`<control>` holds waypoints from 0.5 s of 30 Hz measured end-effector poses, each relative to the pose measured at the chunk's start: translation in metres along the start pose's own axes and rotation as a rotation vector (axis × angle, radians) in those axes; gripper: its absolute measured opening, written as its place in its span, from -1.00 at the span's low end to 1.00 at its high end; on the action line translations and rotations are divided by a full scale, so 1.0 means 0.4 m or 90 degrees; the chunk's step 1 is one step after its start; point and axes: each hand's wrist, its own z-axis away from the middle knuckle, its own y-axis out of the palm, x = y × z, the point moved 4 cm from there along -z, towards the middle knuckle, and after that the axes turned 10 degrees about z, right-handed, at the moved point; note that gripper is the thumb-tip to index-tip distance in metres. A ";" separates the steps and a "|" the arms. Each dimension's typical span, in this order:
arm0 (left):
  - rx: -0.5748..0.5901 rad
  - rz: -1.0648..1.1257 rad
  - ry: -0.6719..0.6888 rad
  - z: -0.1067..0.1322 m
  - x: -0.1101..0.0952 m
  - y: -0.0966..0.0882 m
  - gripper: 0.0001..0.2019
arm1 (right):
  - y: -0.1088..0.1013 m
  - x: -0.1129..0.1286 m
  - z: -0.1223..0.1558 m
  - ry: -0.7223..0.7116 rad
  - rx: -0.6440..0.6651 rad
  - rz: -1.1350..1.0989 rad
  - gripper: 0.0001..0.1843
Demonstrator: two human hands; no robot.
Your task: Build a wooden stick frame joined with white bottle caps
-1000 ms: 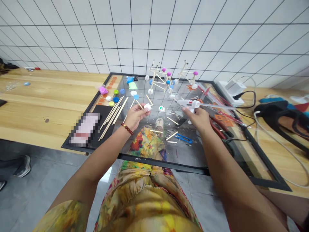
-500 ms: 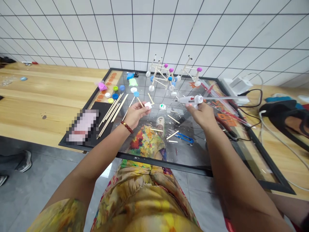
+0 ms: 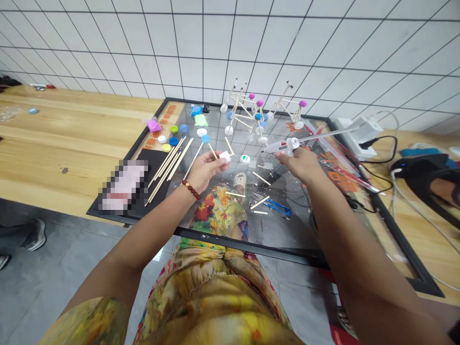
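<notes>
Between the thumb and fingers of my left hand (image 3: 207,168) is a small white block (image 3: 224,156) with thin wooden sticks joined to it. A blue cap (image 3: 205,138) shows just beyond that hand. My right hand (image 3: 301,162) is wrapped round a white hot glue gun (image 3: 282,145), whose nozzle points left toward the block but stays apart from it. A clear glue stick (image 3: 325,134) juts from the gun's rear. On the glass between my hands lies a white cap with a green mark (image 3: 245,159).
Stick models with bike-like frames (image 3: 247,110) stand at the back by the tiled wall. Wooden sticks (image 3: 167,165) lie on the left, near colored caps (image 3: 173,142) and clay packets (image 3: 154,125). Blue-handled scissors (image 3: 278,208) and cut sticks lie in front; a power strip (image 3: 355,139) is right.
The glue gun has tilted, its rear end now higher and its nozzle slightly lower. The left hand keeps its hold on the block; the whole view has shifted a little.
</notes>
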 end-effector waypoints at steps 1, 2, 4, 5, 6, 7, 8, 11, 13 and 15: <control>-0.003 0.002 0.001 0.001 0.000 0.000 -0.75 | -0.002 -0.003 0.000 0.006 0.000 -0.019 -0.69; -0.005 0.003 0.002 0.001 -0.001 0.001 -0.76 | -0.004 -0.006 -0.001 0.011 0.001 -0.043 -0.71; -0.006 0.005 0.002 0.002 0.000 0.001 -0.76 | -0.004 -0.011 -0.003 0.018 0.002 -0.095 -0.69; -0.006 0.005 0.002 0.001 0.000 0.001 -0.76 | -0.003 -0.014 -0.005 0.017 0.004 -0.118 -0.68; -0.006 0.005 0.002 0.000 0.000 0.001 -0.76 | -0.001 -0.015 -0.006 0.013 0.004 -0.140 -0.68; -0.005 0.005 0.002 -0.001 0.000 0.000 -0.75 | 0.000 -0.017 -0.006 0.010 0.002 -0.168 -0.69; -0.006 0.006 0.004 -0.002 -0.001 0.000 -0.75 | 0.001 -0.020 -0.005 0.006 -0.003 -0.201 -0.70; -0.008 0.009 0.012 -0.004 -0.004 -0.003 -0.75 | -0.003 -0.030 0.004 -0.008 -0.042 -0.318 -0.76; -0.005 0.012 0.015 -0.004 -0.006 -0.003 -0.75 | -0.005 -0.037 0.018 -0.032 -0.060 -0.412 -0.76; -0.001 0.011 0.011 -0.002 -0.004 -0.003 -0.75 | 0.000 -0.037 0.040 -0.072 -0.055 -0.477 -0.69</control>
